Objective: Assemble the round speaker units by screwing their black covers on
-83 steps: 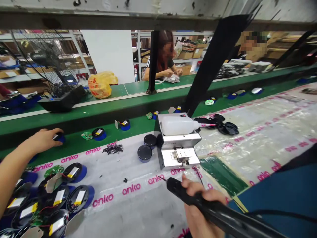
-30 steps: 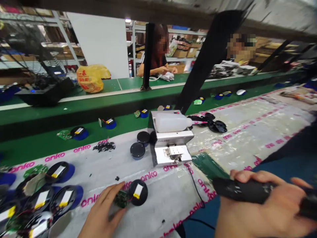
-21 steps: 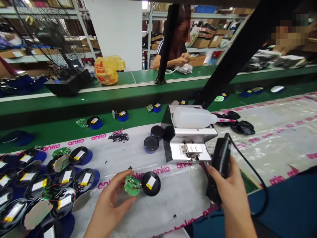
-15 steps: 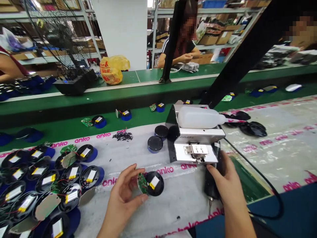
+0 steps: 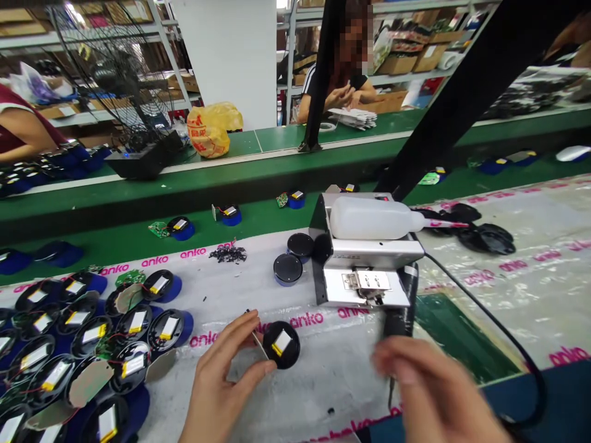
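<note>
Thumb and fingers of my left hand (image 5: 226, 369) curve around the edge of a circuit board (image 5: 260, 346), which stands tilted on its side. Against it sits a round black housing (image 5: 292, 355), with a silver battery (image 5: 282, 341) with yellow tape inside. My left thumb tip touches the housing's near edge. Motion smears my right hand (image 5: 429, 381), just in front of a black electric screwdriver (image 5: 398, 323) whose bit points down. Whether it touches the screwdriver cannot be made out. A metal screw feeder (image 5: 369, 282) stands behind, with a white plastic bottle (image 5: 373, 218) lying on top.
Many blue-and-black housings (image 5: 108, 424) with batteries crowd the left side. A heap of small black pieces (image 5: 228, 253) and two black discs (image 5: 287, 269) lie left of the feeder. A black cable (image 5: 489, 326) curves at right. A co-worker (image 5: 341, 92) sits across the green bench.
My right hand has come away from the screwdriver's side toward me and left, now blurred. In my left hand the circuit board has turned from its green face to edge-on; the housing shifted slightly left.
</note>
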Demonstrator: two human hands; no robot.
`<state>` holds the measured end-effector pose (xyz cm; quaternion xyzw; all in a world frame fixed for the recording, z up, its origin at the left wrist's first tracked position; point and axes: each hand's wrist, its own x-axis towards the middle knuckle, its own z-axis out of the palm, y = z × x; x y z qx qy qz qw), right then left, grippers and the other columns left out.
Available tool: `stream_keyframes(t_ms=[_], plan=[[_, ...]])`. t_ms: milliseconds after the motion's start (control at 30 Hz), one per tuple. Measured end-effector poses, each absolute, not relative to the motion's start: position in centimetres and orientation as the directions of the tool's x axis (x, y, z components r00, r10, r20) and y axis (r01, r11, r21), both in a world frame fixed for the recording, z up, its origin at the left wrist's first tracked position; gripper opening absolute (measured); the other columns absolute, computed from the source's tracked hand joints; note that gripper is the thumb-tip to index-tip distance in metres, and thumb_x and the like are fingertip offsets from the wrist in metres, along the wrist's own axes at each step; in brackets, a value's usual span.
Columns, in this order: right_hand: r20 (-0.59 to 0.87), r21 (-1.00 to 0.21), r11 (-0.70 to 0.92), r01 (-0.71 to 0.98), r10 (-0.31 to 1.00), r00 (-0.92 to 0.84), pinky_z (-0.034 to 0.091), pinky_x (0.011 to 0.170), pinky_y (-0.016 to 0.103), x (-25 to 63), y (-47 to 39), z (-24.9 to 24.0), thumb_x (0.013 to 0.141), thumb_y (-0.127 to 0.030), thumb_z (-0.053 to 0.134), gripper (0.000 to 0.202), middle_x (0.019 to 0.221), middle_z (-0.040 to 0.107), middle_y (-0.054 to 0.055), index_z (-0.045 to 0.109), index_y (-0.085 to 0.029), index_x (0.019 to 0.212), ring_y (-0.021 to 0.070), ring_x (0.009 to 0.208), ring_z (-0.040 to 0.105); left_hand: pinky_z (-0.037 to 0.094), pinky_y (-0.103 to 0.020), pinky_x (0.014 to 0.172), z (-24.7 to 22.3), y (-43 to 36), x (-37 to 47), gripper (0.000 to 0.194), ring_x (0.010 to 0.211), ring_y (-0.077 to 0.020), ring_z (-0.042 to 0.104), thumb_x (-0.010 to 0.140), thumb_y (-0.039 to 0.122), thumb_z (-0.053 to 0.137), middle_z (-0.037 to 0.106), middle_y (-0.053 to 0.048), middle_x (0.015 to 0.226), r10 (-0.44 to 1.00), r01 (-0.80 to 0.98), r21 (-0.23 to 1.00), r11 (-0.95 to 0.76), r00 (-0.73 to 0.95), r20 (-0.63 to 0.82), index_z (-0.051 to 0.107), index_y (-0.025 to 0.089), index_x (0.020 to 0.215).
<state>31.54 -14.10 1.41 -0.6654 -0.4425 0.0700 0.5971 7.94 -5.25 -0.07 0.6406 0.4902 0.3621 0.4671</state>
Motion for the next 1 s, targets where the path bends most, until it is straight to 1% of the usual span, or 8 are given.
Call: stream_keyframes(t_ms=[33, 100, 200, 367, 433, 500, 600, 1000], plan=[[0.398, -0.828, 0.136, 0.544, 0.826, 0.399, 0.063, 0.07, 0.031, 30.2, -14.1, 1.8, 0.09, -0.02, 0.061, 0.023, 0.093, 0.071, 0.004, 0.07, -0.028, 0.109, 0.0195, 0.075, 0.071, 0.062, -0.04, 0.095, 0.1, -5.3, 7.9, 0.044, 0.114, -0.0298, 0.07, 0.078, 0.034, 0.081, 0.068, -0.006, 0.136, 0.97, 0.294, 0.954, -0.063, 0.241, -0.01, 0.073, 0.033, 0.122], [0.249, -0.791, 0.151, 0.592, 0.964, 0.088, 0.063, 0.062, 0.028, 27.7, -13.7, 1.6, 0.089, -0.021, 0.064, 0.034, 0.106, 0.071, 0.007, 0.067, -0.028, 0.122, 0.0184, 0.07, 0.072, 0.063, -0.037, 0.091, 0.3, -5.6, 8.0, 0.045, 0.106, -0.0273, 0.073, 0.079, 0.035, 0.08, 0.07, -0.006, 0.129, 0.973, 0.257, 0.966, 0.002, 0.222, -0.061, 0.073, 0.032, 0.123], [0.077, -0.781, 0.095, 0.617, 0.995, -0.057, 0.065, 0.067, 0.034, 25.3, -12.7, 0.0, 0.088, -0.024, 0.067, 0.053, 0.123, 0.068, 0.012, 0.057, -0.027, 0.139, 0.0227, 0.078, 0.075, 0.065, -0.029, 0.076, 0.5, -6.4, 8.2, 0.036, 0.089, -0.0233, 0.075, 0.077, 0.036, 0.082, 0.076, -0.006, 0.105, 0.961, 0.207, 0.976, 0.067, 0.251, -0.119, 0.076, 0.026, 0.112], [0.097, -0.9, 0.102, 0.424, 0.995, -0.034, 0.063, 0.081, 0.032, 24.8, -12.0, -1.5, 0.099, -0.021, 0.049, 0.044, 0.109, 0.074, 0.008, 0.054, -0.029, 0.143, 0.0216, 0.092, 0.075, 0.062, -0.029, 0.073, 1.2, -6.0, 7.9, 0.03, 0.082, -0.0225, 0.074, 0.096, 0.042, 0.057, 0.078, -0.007, 0.092, 0.953, 0.426, 0.903, -0.054, 0.291, -0.08, 0.078, 0.021, 0.102], [0.052, -0.947, 0.044, 0.317, 0.998, 0.019, 0.063, 0.076, 0.03, 25.1, -12.1, -1.3, 0.102, -0.027, 0.046, 0.045, 0.092, 0.074, 0.005, 0.05, -0.029, 0.147, 0.019, 0.078, 0.074, 0.06, -0.035, 0.075, 1.4, -4.3, 7.4, 0.038, 0.082, -0.0254, 0.073, 0.1, 0.04, 0.046, 0.078, -0.01, 0.093, 0.975, 0.647, 0.743, -0.17, 0.221, 0.03, 0.077, 0.019, 0.104], [-0.012, -0.971, -0.025, 0.238, 0.998, 0.054, 0.063, 0.072, 0.031, 25.2, -12.3, -1.1, 0.102, -0.033, 0.046, 0.046, 0.077, 0.071, 0.002, 0.049, -0.029, 0.148, 0.018, 0.065, 0.071, 0.058, -0.044, 0.083, 1.4, -2.1, 6.8, 0.042, 0.091, -0.0319, 0.072, 0.101, 0.034, 0.04, 0.076, -0.017, 0.102, 0.972, 0.853, 0.474, -0.22, 0.149, 0.184, 0.075, 0.013, 0.109], [-0.095, -0.987, -0.104, 0.125, 0.993, 0.073, 0.061, 0.067, 0.032, 25.4, -12.5, -1.2, 0.099, -0.04, 0.05, 0.045, 0.069, 0.067, 0.001, 0.058, -0.027, 0.141, 0.0172, 0.058, 0.067, 0.053, -0.048, 0.089, 1.1, 1.5, 6.4, 0.042, 0.101, -0.0359, 0.069, 0.1, 0.023, 0.035, 0.073, -0.021, 0.108, 0.955, 0.94, 0.258, -0.221, 0.155, 0.253, 0.073, 0.01, 0.111], [-0.187, -0.982, -0.185, -0.035, 0.978, 0.089, 0.055, 0.056, 0.028, 26.9, -12.0, -3.8, 0.092, -0.064, 0.053, 0.05, 0.069, 0.066, 0.003, 0.073, -0.027, 0.119, 0.017, 0.055, 0.064, 0.053, -0.037, 0.084, -1.2, 7.9, 12.3, 0.025, 0.09, -0.0265, 0.069, 0.096, 0.023, 0.05, 0.07, -0.011, 0.102, 0.929, 0.874, 0.337, -0.35, 0.278, 0.244, 0.075, 0.018, 0.097]])
